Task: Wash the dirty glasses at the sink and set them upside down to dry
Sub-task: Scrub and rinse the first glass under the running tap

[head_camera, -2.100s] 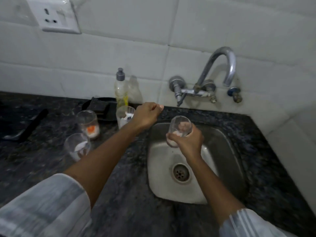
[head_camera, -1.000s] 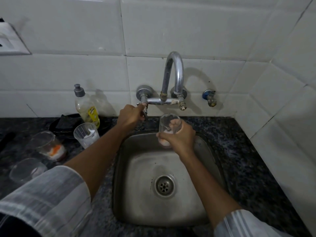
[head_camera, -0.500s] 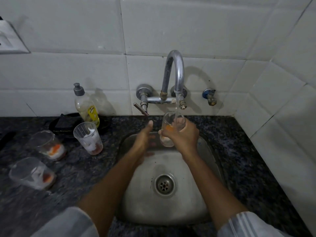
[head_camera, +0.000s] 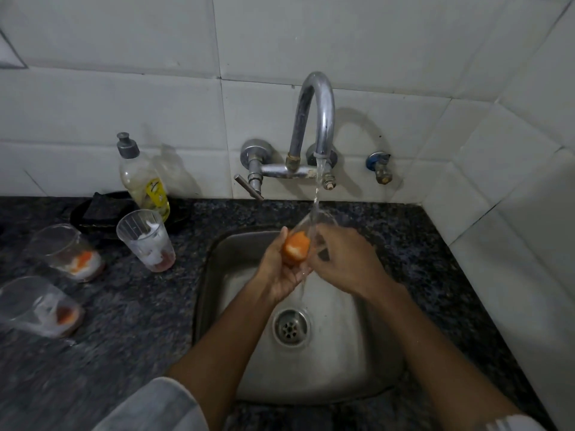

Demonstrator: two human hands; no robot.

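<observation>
I hold a clear glass (head_camera: 300, 244) with orange and white residue under the running tap (head_camera: 317, 119), over the steel sink (head_camera: 357, 353). My right hand (head_camera: 345, 262) grips its right side; my left hand (head_camera: 280, 269) cups its base from the left. Water streams onto the tilted glass and down toward the drain (head_camera: 291, 327). Three more dirty glasses stand on the dark counter at the left: one near the sink (head_camera: 145, 239), one further left (head_camera: 67, 251), one at the left edge (head_camera: 37, 306).
A dish soap bottle (head_camera: 143, 178) stands against the tiled wall, with a black dish holding a dark scrubber (head_camera: 99, 209) beside it. The tap lever (head_camera: 249, 187) points forward left. A small valve (head_camera: 379, 168) sits on the wall at the right.
My left hand left the tap lever and came onto the glass. Water now runs from the spout, and the glass has tilted under the stream.
</observation>
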